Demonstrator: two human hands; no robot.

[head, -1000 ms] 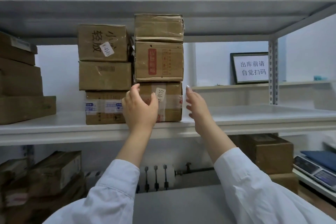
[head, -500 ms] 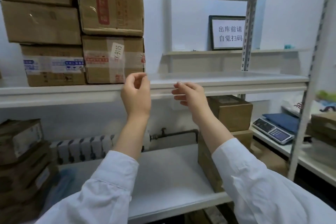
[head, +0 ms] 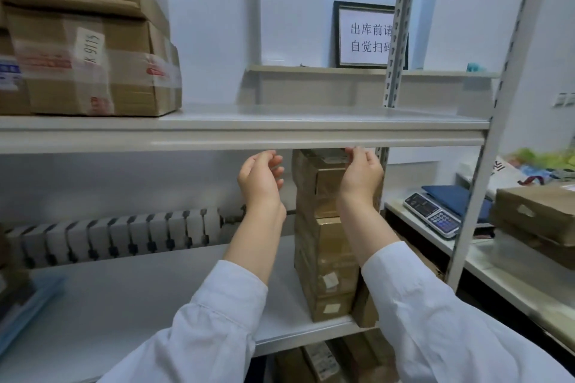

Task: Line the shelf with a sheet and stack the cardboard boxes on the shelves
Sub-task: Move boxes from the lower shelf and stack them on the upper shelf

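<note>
Taped cardboard boxes [head: 93, 65] stacked on shelf [head: 280, 126]

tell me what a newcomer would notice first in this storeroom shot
Two bare hands sit mid-frame: the left hand hovers loosely curled beside a tall stack of brown cardboard boxes on the lower shelf, the right hand is at its top box. Upper left, a taped brown cardboard box labelled K 9115 rests on the pale grey metal shelf; behind, a black-framed white sign stands on a ledge.
</note>
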